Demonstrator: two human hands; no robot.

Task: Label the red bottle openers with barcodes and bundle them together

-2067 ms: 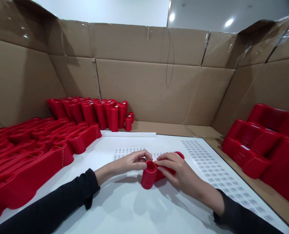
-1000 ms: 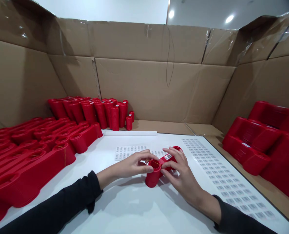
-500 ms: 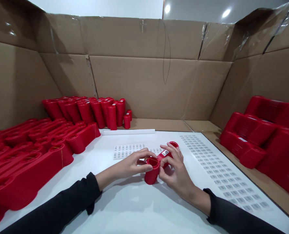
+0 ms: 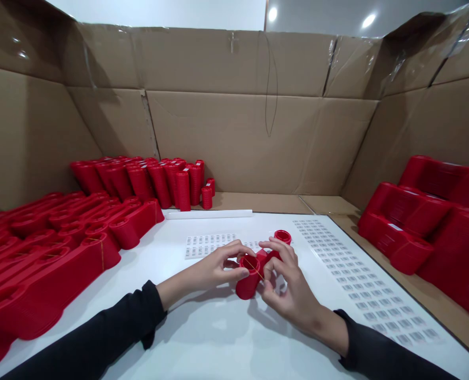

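Note:
A red plastic piece (image 4: 247, 285) with round open ends stands on the white tabletop before me. My left hand (image 4: 221, 265) grips its near end by the rim, thumb in front and fingers behind. Across that opening runs a thin yellowish rubber band (image 4: 255, 267), pulled out past the rim on the right. My right hand (image 4: 287, 277) pinches the band's outer end between thumb and forefinger, just right of the piece. Behind the right fingers shows the far round end (image 4: 282, 236); the middle of the piece is mostly hidden.
Stacked red pieces (image 4: 72, 269) cover the left side, and more red stacks (image 4: 159, 182) stand at the back left. Larger red pieces (image 4: 400, 221) are piled on the right. Label sheets (image 4: 361, 279) lie on the table. Cardboard walls (image 4: 234, 137) enclose the back and sides.
My right hand has moved slightly right and down, drawing the rubber band away from the rim. The white label on the piece is now covered. My left hand stays in place.

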